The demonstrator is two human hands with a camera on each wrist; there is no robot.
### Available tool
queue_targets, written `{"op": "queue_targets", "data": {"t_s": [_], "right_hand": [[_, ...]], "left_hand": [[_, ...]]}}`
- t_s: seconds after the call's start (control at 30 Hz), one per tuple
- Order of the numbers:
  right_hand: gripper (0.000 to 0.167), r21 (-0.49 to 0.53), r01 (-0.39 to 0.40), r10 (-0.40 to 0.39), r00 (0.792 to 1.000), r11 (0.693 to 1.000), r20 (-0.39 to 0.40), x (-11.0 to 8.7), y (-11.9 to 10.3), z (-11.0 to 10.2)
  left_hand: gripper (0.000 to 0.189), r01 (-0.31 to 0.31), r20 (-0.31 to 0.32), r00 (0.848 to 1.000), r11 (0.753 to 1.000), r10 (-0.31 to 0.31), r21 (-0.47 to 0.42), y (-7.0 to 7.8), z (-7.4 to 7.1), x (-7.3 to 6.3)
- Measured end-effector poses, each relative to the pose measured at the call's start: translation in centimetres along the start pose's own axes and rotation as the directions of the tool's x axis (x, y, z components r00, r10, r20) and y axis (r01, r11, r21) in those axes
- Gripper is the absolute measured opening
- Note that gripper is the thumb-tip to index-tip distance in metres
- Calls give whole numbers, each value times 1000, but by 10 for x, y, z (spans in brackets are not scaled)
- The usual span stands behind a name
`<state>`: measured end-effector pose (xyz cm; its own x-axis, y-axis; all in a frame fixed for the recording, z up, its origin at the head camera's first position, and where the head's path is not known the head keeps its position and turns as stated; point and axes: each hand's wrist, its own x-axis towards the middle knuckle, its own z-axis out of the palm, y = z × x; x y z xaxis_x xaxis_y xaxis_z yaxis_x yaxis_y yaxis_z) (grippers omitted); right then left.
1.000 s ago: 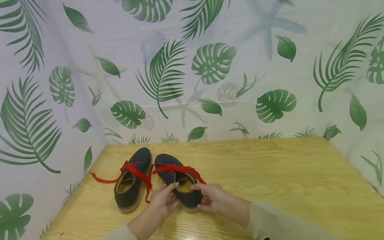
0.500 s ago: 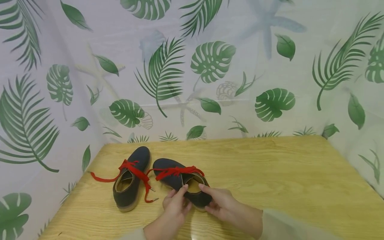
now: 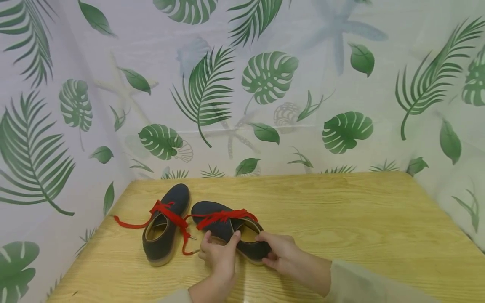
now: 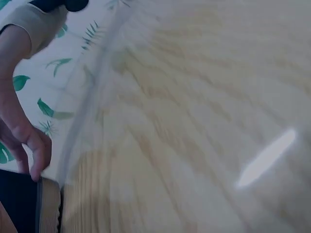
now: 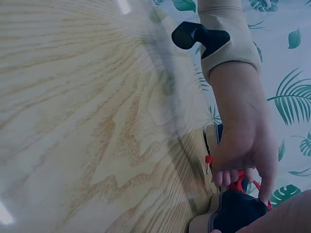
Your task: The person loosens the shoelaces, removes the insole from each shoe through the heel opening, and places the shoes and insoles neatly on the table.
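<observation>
A dark navy shoe (image 3: 219,229) with red laces lies angled on the table in the head view, its toe pointing to the far left. My left hand (image 3: 221,256) grips its near side, thumb at the opening's edge and fingers low by the sole. At the heel, my right hand (image 3: 284,252) pinches the collar with the thumb on the rim. The matching shoe (image 3: 157,250) stands to the left, its red lace (image 3: 132,227) trailing onto the wood. The right wrist view shows the held shoe (image 5: 238,213) beneath my left hand (image 5: 243,141).
Both shoes stand on a wood-grain table (image 3: 341,219). A white cloth (image 3: 303,147) printed with green leaves rises behind it and at both sides. A loose lace end (image 3: 187,248) lies between the two shoes.
The held shoe has turned so its toe points more to the left and its heel has shifted right. Both hands moved right with it; lately the left fingers spread forward along its side.
</observation>
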<state>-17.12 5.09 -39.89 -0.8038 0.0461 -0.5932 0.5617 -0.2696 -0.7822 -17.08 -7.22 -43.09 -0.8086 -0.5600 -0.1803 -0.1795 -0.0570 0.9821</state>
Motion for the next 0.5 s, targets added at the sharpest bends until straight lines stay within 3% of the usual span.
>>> {"op": "queue_targets", "data": {"t_s": [0.07,0.13,0.2,0.27,0.33,0.4,0.47,0.5], "right_hand": [[55,0,3,-3,1000,1000,2,-1,0,-2],[51,-10,10,-10,1000,1000,14,-2,1,-4],[47,-19,15,-15,1000,1000,24,-3,1,-7],[42,-26,24,-23,999,999,38,-3,1,-9],[38,-34,31,-29,998,999,51,-4,0,-12],[35,-37,33,-31,998,999,62,-2,0,-13],[32,-48,32,-29,997,998,71,-2,0,-14],[31,-56,33,-29,997,998,71,-2,0,-15]], "left_hand": [[94,-102,-25,994,991,104,86,-1,0,1],[104,-209,-1,977,971,211,118,-4,-3,2],[114,-328,43,945,933,326,146,-8,-6,5],[122,-446,121,895,878,430,176,-11,-11,11],[126,-579,218,814,784,539,223,-11,-15,19],[130,-706,317,707,662,632,254,-10,-20,28],[131,-800,411,598,541,688,259,-8,-25,37],[130,-830,454,556,494,697,259,-7,-27,40]]}}
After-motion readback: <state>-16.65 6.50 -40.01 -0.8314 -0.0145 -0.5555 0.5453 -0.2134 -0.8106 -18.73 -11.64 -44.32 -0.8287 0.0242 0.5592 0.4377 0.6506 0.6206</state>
